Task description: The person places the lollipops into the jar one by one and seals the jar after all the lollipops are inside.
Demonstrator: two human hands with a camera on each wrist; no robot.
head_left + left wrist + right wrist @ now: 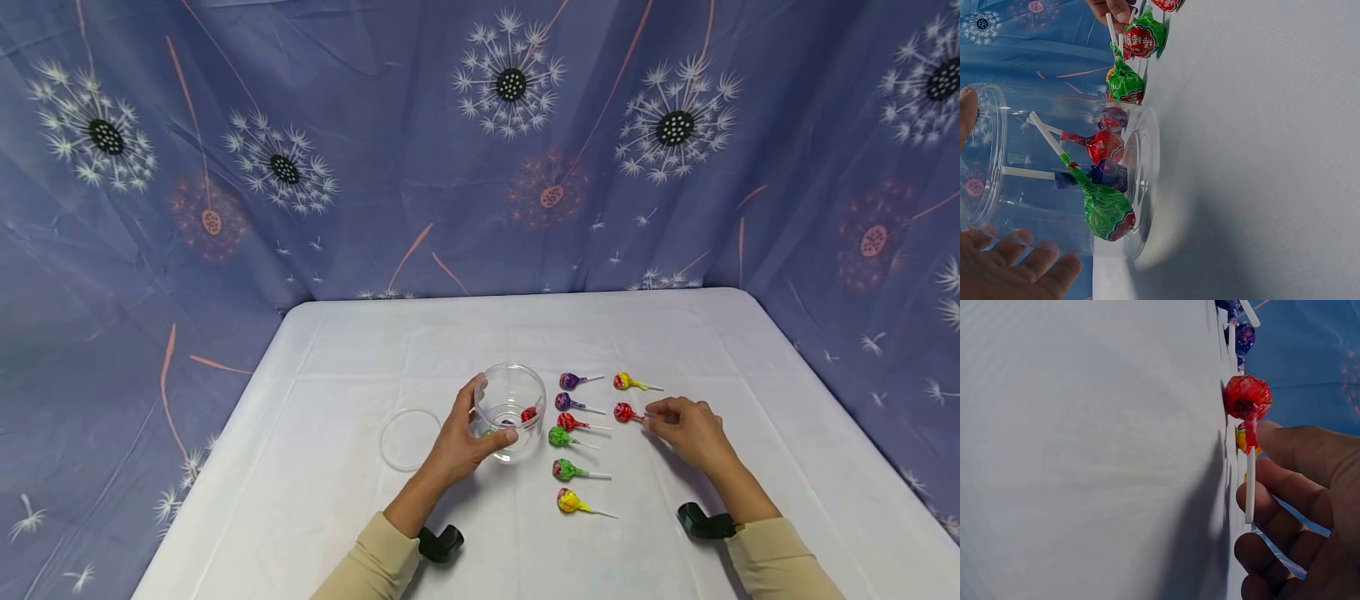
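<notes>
My left hand [459,442] grips a clear plastic jar [536,433] by its sides, thumb across the front. The jar has no lid on and leans slightly. Inside lie several lollipops, among them a green lollipop [1107,211], a red one [1104,147] and a purple one [1110,174]. At the right, my right hand [692,429] pinches the stick of a red lollipop [1247,398] near its wrapper. That lollipop's head points left, close to the tabletop. Just behind it lies a yellow lollipop [623,381].
A column of lollipops stretches right of the jar, from a purple lollipop [568,381] at the back to a yellow lollipop [568,500] in front. A clear round lid [384,442] lies left of the jar on the white tablecloth [337,358]. A patterned curtain [420,167] surrounds the table.
</notes>
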